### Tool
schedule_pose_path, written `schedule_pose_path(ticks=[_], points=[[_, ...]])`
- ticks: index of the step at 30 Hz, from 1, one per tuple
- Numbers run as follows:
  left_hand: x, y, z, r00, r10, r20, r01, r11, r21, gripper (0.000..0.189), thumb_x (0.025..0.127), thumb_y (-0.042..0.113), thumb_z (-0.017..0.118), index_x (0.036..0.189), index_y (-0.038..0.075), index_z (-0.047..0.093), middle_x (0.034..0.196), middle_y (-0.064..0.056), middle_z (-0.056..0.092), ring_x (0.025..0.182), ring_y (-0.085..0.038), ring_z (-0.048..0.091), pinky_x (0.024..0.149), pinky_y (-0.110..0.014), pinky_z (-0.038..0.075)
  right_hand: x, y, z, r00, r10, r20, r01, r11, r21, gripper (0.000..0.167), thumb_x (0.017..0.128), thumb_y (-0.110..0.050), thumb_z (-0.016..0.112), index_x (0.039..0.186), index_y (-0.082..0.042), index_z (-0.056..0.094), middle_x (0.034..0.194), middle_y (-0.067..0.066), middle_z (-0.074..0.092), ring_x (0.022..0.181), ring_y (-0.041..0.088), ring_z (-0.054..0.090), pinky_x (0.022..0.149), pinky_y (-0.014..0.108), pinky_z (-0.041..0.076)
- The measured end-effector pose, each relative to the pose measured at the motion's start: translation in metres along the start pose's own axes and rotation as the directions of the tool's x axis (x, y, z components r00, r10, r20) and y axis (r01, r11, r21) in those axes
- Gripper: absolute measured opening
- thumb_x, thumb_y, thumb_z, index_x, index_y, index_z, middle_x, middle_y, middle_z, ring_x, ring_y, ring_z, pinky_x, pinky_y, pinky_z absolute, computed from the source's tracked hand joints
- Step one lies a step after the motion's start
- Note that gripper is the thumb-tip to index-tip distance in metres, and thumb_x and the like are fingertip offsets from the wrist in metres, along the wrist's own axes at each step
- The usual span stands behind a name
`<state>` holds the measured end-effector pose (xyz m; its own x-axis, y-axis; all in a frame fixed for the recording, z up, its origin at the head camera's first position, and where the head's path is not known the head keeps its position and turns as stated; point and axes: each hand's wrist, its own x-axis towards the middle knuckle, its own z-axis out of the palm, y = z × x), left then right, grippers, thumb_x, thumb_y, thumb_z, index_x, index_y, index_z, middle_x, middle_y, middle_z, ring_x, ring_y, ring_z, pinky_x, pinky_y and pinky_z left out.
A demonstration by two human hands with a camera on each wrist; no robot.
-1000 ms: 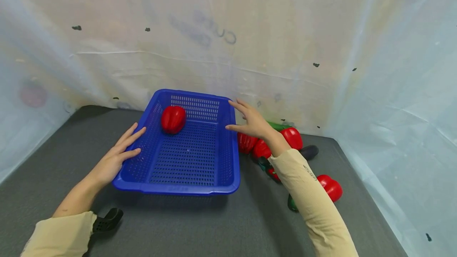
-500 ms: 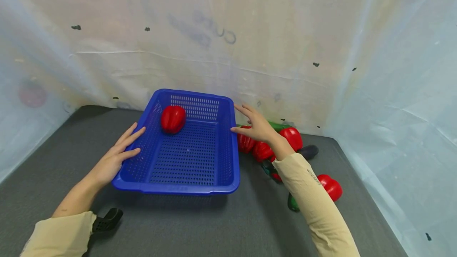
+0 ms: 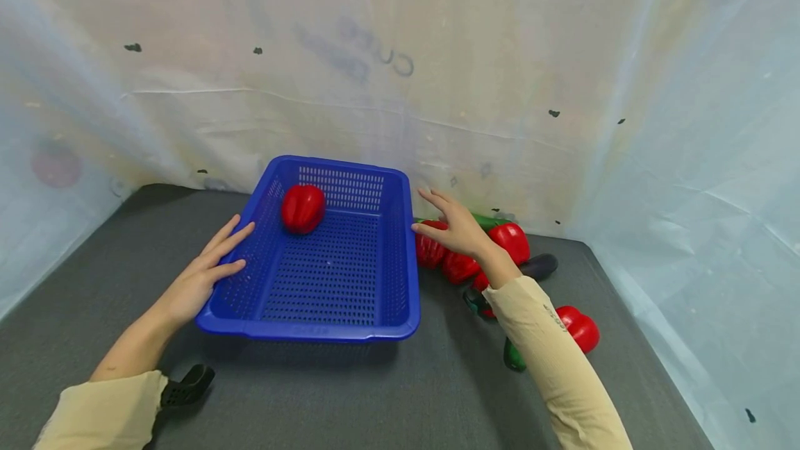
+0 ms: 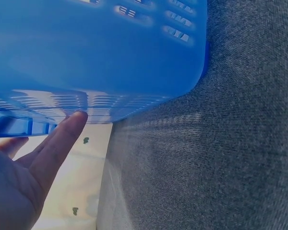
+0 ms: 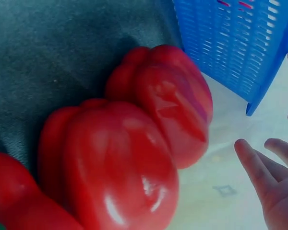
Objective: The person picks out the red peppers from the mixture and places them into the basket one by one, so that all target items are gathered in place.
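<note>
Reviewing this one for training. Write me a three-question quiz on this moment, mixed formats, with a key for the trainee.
1. True or false: in the head view, a single red pepper is visible inside the blue basket.

2. Multiple choice: of the left hand and the right hand, which holds a pepper?
A) The left
B) The right
C) Neither

3. Fill the gap: in the head view, the dark elongated vegetable lies to the ____ of the basket.

Key:
1. True.
2. C. The left hand is at the basket's side; the right hand has its fingers extended and grips nothing.
3. Right.
</note>
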<state>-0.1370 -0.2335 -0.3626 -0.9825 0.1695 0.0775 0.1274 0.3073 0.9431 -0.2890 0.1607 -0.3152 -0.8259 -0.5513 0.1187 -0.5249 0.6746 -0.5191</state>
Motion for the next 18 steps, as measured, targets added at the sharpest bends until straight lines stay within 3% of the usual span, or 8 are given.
schedule_pose_path(ticks=[5, 13, 18], points=[[0.0, 0.0, 0.0, 1.0, 0.01, -0.001, -0.01, 1.0, 0.002, 0.055, 0.104, 0.02, 0.036, 0.154, 0.008, 0.014, 0.161, -0.004, -0.016, 0.143, -0.043, -0.018, 0.1, -0.077, 0.012, -0.003, 0.007, 0.003, 0.999, -0.034, -0.028, 0.034, 0.999, -0.007, 0.069, 0.091, -0.034, 0.064, 0.151, -0.019, 0.032, 0.155, 0.018, 0.029, 0.122, 0.036, 0.055, 0.106, 0.054, 0.037], [0.0, 0.0, 0.0, 1.0, 0.005, -0.002, -0.005, 1.0, 0.006, 0.056, 0.104, 0.02, 0.036, 0.154, 0.008, 0.014, 0.161, -0.003, -0.016, 0.143, -0.044, -0.016, 0.099, -0.077, 0.015, -0.008, 0.019, 0.012, 0.999, -0.031, -0.033, 0.03, 0.999, -0.03, 0.073, 0.089, -0.034, 0.067, 0.15, -0.015, 0.033, 0.155, 0.017, 0.029, 0.142, 0.035, 0.028, 0.111, 0.057, 0.028], [0.001, 0.0, 0.0, 1.0, 0.008, -0.007, -0.008, 1.0, 0.005, 0.056, 0.104, 0.02, 0.037, 0.154, 0.008, 0.014, 0.161, -0.004, -0.015, 0.143, -0.043, -0.017, 0.1, -0.076, 0.013, -0.011, 0.026, 0.018, 0.998, -0.04, -0.04, 0.039, 0.998, -0.048, 0.073, 0.087, -0.032, 0.069, 0.149, -0.012, 0.037, 0.154, 0.019, 0.031, 0.141, 0.036, 0.029, 0.111, 0.056, 0.027]])
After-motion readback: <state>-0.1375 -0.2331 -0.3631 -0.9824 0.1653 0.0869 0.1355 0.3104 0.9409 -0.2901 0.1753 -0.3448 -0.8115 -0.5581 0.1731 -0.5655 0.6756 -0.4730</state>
